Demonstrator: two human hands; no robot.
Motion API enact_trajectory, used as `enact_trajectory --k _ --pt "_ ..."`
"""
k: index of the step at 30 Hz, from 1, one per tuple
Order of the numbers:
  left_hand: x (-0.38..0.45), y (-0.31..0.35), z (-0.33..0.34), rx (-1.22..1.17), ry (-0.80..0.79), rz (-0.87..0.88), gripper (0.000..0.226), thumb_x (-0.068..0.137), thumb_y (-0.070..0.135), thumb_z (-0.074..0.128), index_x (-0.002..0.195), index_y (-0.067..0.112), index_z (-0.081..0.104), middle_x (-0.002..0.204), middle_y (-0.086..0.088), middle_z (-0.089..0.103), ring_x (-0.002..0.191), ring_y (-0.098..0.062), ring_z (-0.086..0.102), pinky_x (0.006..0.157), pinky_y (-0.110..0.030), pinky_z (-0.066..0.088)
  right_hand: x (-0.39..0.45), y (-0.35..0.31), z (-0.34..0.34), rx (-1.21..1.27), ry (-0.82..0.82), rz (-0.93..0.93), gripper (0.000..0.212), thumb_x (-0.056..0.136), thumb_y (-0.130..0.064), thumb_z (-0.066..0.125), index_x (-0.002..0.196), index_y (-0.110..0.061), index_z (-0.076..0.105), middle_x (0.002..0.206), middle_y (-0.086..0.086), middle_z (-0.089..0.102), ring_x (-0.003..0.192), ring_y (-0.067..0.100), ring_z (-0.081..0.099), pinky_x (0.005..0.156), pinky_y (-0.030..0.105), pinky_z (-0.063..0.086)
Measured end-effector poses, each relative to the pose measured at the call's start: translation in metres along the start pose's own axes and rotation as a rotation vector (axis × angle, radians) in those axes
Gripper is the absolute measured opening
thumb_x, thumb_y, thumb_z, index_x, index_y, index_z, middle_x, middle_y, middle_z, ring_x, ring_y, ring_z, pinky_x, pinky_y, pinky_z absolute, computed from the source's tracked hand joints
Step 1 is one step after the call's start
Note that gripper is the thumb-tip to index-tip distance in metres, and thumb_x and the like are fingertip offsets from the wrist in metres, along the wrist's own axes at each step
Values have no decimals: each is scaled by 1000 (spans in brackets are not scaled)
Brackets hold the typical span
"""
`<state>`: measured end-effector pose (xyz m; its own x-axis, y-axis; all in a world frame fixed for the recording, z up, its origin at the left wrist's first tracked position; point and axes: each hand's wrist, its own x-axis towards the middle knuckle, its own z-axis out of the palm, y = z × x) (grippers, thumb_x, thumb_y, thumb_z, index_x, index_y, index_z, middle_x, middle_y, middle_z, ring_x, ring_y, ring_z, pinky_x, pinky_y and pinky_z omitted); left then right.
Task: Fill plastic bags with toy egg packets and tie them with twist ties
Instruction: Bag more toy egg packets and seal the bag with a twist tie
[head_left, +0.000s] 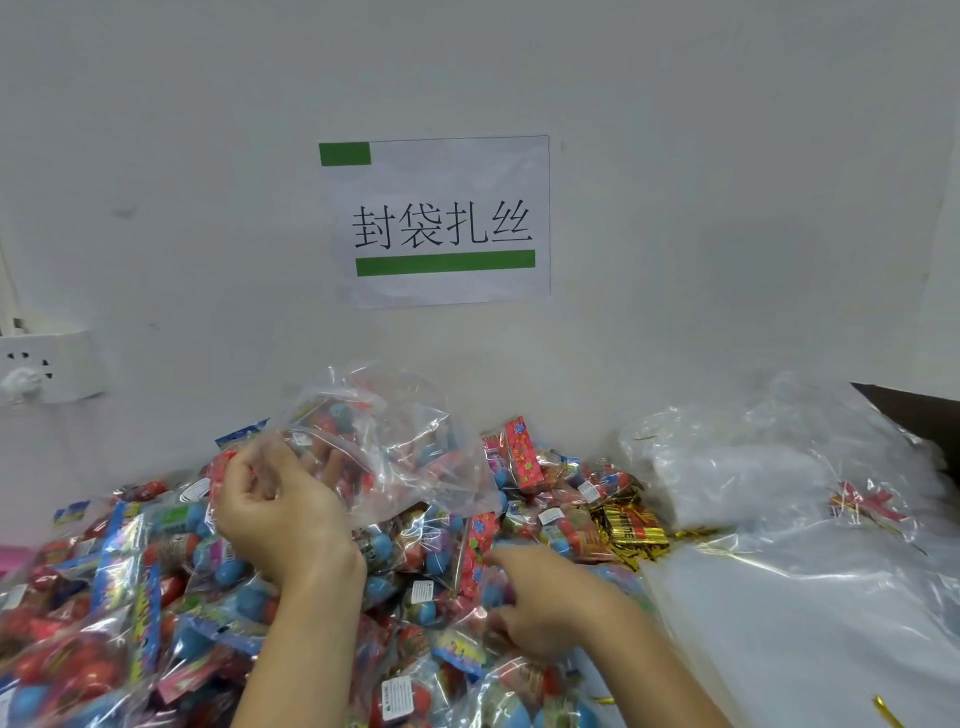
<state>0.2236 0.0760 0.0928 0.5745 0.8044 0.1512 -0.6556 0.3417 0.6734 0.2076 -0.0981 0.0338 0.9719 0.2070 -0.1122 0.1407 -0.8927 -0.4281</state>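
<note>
My left hand (280, 514) holds up a clear plastic bag (395, 447) by its mouth, fingers curled round the rim; red and blue toy eggs show inside it. My right hand (545, 597) reaches into the heap of toy egg packets (130, 587) and grips a packet with a pink flowered header (480, 540). The heap covers the left and middle of the table. A bundle of gold twist ties (631, 530) lies to the right of the heap.
A stack of empty clear bags (753, 467) lies at the right on the white table (779, 649). Loose gold ties (888, 712) are scattered near the front right. A paper sign (436, 218) hangs on the wall; a socket (47, 364) is at the left.
</note>
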Motion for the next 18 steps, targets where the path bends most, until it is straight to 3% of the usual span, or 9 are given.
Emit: enact_trajectory --k 2,6,8,11,14,18 --pt "0 -1 0 10 -6 -3 18 102 15 57 89 26 63 100 5 66 80 -17 73 61 -19 58 0 1 4 0 -50 -2 65 98 -26 57 156 -21 28 159 7 35 140 30 42 112 40 39" --pt "-4 0 0 33 -14 -16 22 102 17 57 85 31 63 94 14 62 71 -12 74 60 -18 58 3 5 1 94 -5 -14 63 90 -35 72 144 -22 42 142 2 50 119 23 55 99 33 48" --pt "-5 1 1 32 -19 -19 23 102 17 57 84 31 62 93 14 63 69 -12 74 59 -18 57 4 8 -1 196 42 -41 71 80 -39 83 139 -27 45 125 -4 56 103 14 59 87 26 50" --pt "-5 2 1 33 -23 -20 24 102 16 56 84 30 62 92 14 63 68 -11 74 56 -17 56 3 11 -7 385 165 -66 59 74 -30 88 124 -32 57 98 -17 51 75 0 60 57 9 48" --pt "-3 0 1 33 -17 -13 20 102 18 57 86 27 64 92 13 64 68 -12 74 57 -18 57 -1 24 -21 419 361 -25 45 74 -36 86 112 -36 62 101 -19 51 85 -3 53 54 8 43" --pt "0 -2 -1 34 -12 -21 11 102 19 57 95 21 65 96 12 64 69 -9 74 58 -19 57 -13 56 -46 319 450 148 37 76 -41 84 108 -32 68 108 -11 61 85 -1 53 59 10 40"
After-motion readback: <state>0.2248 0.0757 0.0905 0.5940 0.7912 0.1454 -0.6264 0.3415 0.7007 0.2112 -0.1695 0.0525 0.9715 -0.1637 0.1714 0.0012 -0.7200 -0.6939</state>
